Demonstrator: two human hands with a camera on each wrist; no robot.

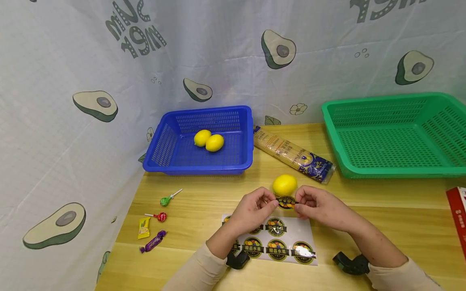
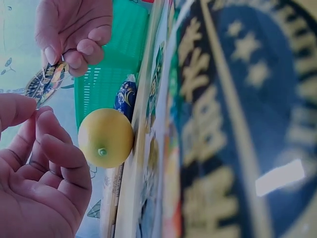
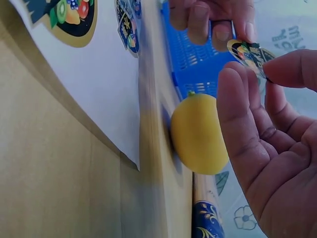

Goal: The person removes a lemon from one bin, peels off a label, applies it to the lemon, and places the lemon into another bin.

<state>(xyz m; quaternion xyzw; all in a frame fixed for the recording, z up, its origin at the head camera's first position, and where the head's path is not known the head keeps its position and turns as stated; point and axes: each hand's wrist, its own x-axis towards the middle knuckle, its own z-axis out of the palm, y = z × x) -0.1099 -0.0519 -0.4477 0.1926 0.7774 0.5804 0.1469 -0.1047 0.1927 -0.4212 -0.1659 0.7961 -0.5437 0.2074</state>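
Observation:
A round black and gold sticker [image 1: 287,202] printed with fruit is stretched between the two hands. My left hand [image 1: 253,211] pinches its left edge between thumb and forefinger. The opposite edge is pinched by my right hand [image 1: 320,207]. Just behind the sticker a yellow lemon [image 1: 285,185] lies on the table; in the left wrist view the lemon [image 2: 105,138] is apart from the fingers. Beneath the hands is a white sticker sheet [image 1: 270,258] with several like stickers, partly covered by the left hand and forearm.
Two lemons [image 1: 209,140] lie in a blue basket [image 1: 198,167] at the back left. A green basket [image 1: 400,173] stands at the back right, with a noodle packet [image 1: 295,154] between them. Lollipops [image 1: 165,201] and wrapped candies [image 1: 153,241] lie at left, a red box [image 1: 459,216] at right.

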